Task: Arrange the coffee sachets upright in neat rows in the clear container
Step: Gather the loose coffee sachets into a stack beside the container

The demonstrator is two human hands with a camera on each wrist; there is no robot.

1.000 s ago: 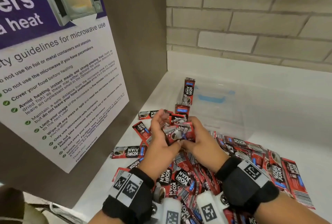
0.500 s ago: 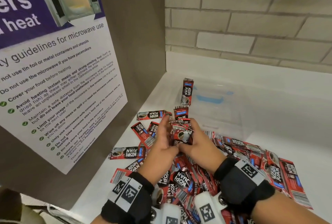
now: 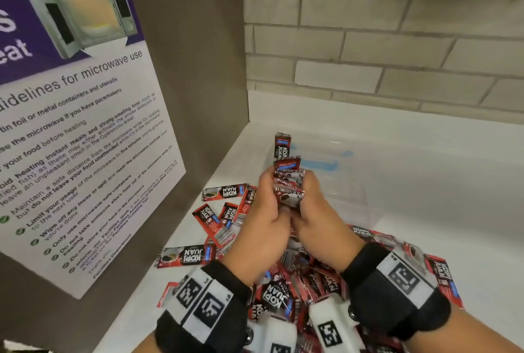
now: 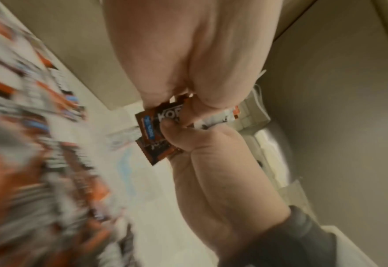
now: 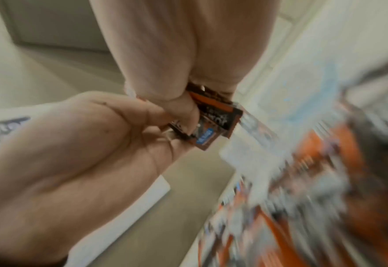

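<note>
Microwave-use poster (image 3: 71, 131) on the cabinet side at far left; below it, a few loose sachets (image 3: 224, 192) lie flat on the white tabletop (image 3: 442, 211), label up. Centre: left hand (image 3: 265, 228) and right hand (image 3: 314, 219) now raised off the pile and pushed fwd toward the clear container (image 3: 337, 171), vs. 1 s ago when both were lower, working over the heap. Each hand's grip is clenched on the same small bundle of sachets (image 3: 289, 188), fingers curled on either side, thumbs near the front; wrist views confirm both sets of fingers pinch the stack, tho blurred w/ motion. The bundle looks squared up, ends roughly level — exact count can't be told. Just beyond it, 1 upright sachet (image 3: 282, 146) stands against the container's near-left corner, w/ another red one (image 3: 287, 164) leaning just below; whether that 2nd one is in the bundle or already in the box is unclear. Right: the main pile of sachets (image 3: 436, 267) spreads across the tabletop, well short of sorted.

Reading: gathering appears done for this batch and the carry to the container is under way; next likely step is lowering the bundle upright beside the standing sachet. Most of the job remains, judging by the pile. Risk: slick packets could fan out on release.
</note>
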